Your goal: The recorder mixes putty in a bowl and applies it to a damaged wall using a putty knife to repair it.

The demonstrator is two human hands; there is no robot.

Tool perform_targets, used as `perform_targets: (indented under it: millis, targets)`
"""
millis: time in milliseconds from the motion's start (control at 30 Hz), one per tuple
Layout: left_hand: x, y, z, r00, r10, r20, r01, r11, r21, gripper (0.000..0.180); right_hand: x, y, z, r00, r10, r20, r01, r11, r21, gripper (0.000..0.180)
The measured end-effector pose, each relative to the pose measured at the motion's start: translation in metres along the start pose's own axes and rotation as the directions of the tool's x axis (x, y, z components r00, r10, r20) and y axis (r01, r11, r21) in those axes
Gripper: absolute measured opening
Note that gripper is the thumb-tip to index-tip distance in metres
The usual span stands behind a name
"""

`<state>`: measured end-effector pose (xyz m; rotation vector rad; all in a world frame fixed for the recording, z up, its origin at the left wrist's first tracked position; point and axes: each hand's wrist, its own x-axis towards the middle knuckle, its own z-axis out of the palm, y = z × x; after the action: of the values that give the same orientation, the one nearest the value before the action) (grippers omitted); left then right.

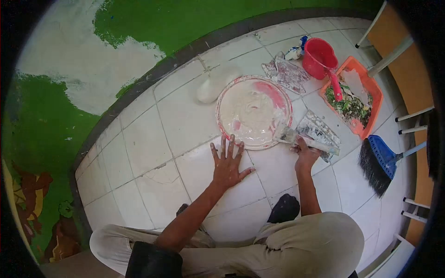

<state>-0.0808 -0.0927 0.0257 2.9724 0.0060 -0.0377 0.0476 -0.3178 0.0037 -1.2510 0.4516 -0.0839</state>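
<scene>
A round red-rimmed tray (219, 121) lies on the tiled floor in front of me, covered with wet cream-white putty (248, 111). My left hand (227, 164) is open, its fingers spread, at the tray's near left edge; whether the fingertips touch the rim I cannot tell. At the tray's near right side my right hand (307, 155) is closed round the pale handle of a putty knife (289, 135). Its smeared blade points left, over the tray's rim. Just beyond this hand lies a flat, putty-stained piece (320, 129), partly hidden by the knife and hand.
A red dipper (320, 58) stands beyond the tray by a crumpled, smeared plastic sheet (287, 74). An orange dustpan (378, 97) holds leaves and debris. On the right lies a blue broom (380, 160) near furniture legs. The green wall (139, 23) carries a white patch (92, 69).
</scene>
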Motion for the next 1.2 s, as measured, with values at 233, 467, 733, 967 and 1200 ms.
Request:
perform_targets:
  millis: [233, 467, 733, 967, 1200]
  targets:
    - [0.010, 0.040, 0.007, 0.999, 0.013, -0.035, -0.018, 0.990, -0.141, 0.089, 0.004, 0.001, 0.000, 1.000, -0.021, 0.005, 0.021, 0.999, 0.045, 0.022]
    - [0.032, 0.067, 0.007, 0.999, -0.014, -0.030, 0.006, 0.969, -0.246, 0.081, 0.020, -0.005, -0.010, 0.997, 0.062, -0.039, -0.058, 0.993, 0.103, 0.023]
    - [0.045, -0.011, 0.002, 0.976, -0.112, -0.187, 0.106, 0.994, -0.042, 0.086, 0.020, -0.015, -0.011, 0.998, 0.030, -0.053, -0.022, 0.989, 0.147, 0.027]
    - [0.035, -0.051, -0.022, 0.981, 0.193, -0.027, -0.184, 0.961, 0.204, 0.091, 0.015, -0.013, -0.006, 0.994, 0.089, -0.059, -0.082, 0.990, 0.115, 0.028]
    - [0.035, -0.072, -0.040, 0.910, 0.408, 0.077, -0.413, 0.873, 0.260, 0.082, 0.020, -0.012, -0.007, 0.999, 0.030, -0.044, -0.025, 0.993, 0.112, 0.028]
